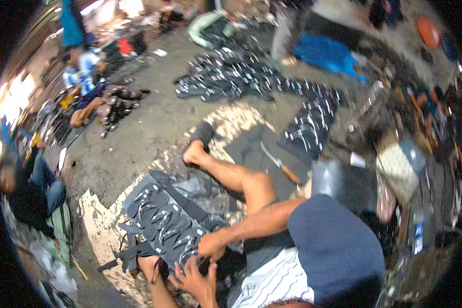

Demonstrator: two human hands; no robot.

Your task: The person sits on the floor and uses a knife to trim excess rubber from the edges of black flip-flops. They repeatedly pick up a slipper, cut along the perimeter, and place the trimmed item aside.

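Note:
On the ground between my legs lies a dark grey sheet stack (161, 220) with rows of black strap-like pieces bearing white marks. My right hand (213, 245) reaches in from the right, fingers curled at the stack's near right end. What it grips is blurred and hidden. Just below it is my left hand (197, 280), its fingers apart, beside a small dark piece I cannot make out. To the right of my bent leg, a knife (282, 167) with a wooden handle rests on a flat dark sheet (246, 149).
Farther off lies a large spread of similar black pieces (231, 72). A blue sheet (326, 54) is beyond it, near a standing person's leg (285, 41). Two people sit at the left (31, 190), (84, 72). Wrapped bundles (398, 172) crowd the right.

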